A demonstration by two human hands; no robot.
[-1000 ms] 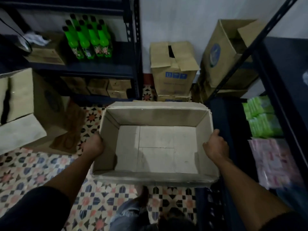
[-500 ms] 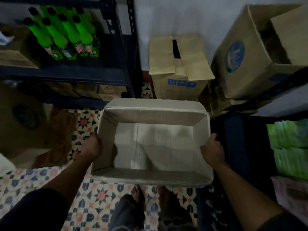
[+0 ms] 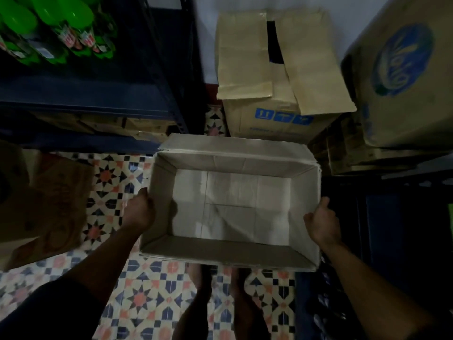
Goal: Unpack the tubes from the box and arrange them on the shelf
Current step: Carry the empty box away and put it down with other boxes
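**Operator:** Box position?

**Manual:** You hold the cardboard box (image 3: 232, 165) off the ground between both hands, in front of your body and above the patterned tiled floor (image 3: 147, 285). Its open mouth faces up toward you. Its far flap is folded outward, and the pale bottom panels show inside. Your feet (image 3: 203, 285) appear on the tiles just below its near wall.

**Operator:** Hand status?

**Manual:** Your left hand (image 3: 140, 212) grips the left wall at its rim, with the back of the hand toward you and the fingers curled against the cardboard. Your right hand (image 3: 323, 223) clasps the right wall, with the thumb raised along the rim and the fingers curled round the outer face. The fingertips of both hands are hidden, so you cannot tell how far they reach under the box.

**Operator:** Surroundings?

**Manual:** Ahead on your left stands a dark metal shelf (image 3: 98, 92). It has green bottles (image 3: 73, 33) on its upper board and small cartons below. Straight ahead, against the white wall, sits a closed carton (image 3: 277, 69) with blue handling marks. Its top flaps lie loose, with a dark gap between them. To its right is a large carton (image 3: 404, 69) printed with a round blue logo, resting on flatter cartons. A brown carton (image 3: 49, 204) lies on the floor to your left. A second dark rack (image 3: 392, 229) stands just beside your right forearm.
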